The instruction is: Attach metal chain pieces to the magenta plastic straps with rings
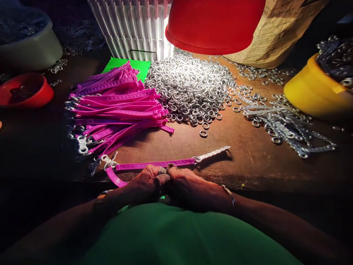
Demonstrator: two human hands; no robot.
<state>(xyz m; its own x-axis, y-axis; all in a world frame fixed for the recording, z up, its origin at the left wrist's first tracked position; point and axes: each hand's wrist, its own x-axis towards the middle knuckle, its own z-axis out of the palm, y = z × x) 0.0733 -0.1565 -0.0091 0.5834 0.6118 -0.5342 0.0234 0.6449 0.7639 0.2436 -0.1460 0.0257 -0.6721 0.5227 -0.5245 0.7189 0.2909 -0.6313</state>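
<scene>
My left hand [145,180] and my right hand [190,186] meet at the table's front edge, fingers curled together, some wrapped in cloth-like covers. What they pinch is hidden. Just behind them a pink strap [157,163] lies across the table, a silver braided piece [213,152] joined by a ring to its right end. At its left end is a white metal fitting [108,162]. From there a second pink strap [116,178] curves down behind my left forearm. Further back lies a heap of pink straps [118,110] with metal fittings at their left ends.
A large pile of metal rings [193,88] sits under a red lamp shade [215,25]. Braided silver pieces [286,129] lie right, by a yellow tub [311,88]. A red bowl [41,90] and a pale tub [41,48] stand left. A green mat [143,68] lies behind the straps.
</scene>
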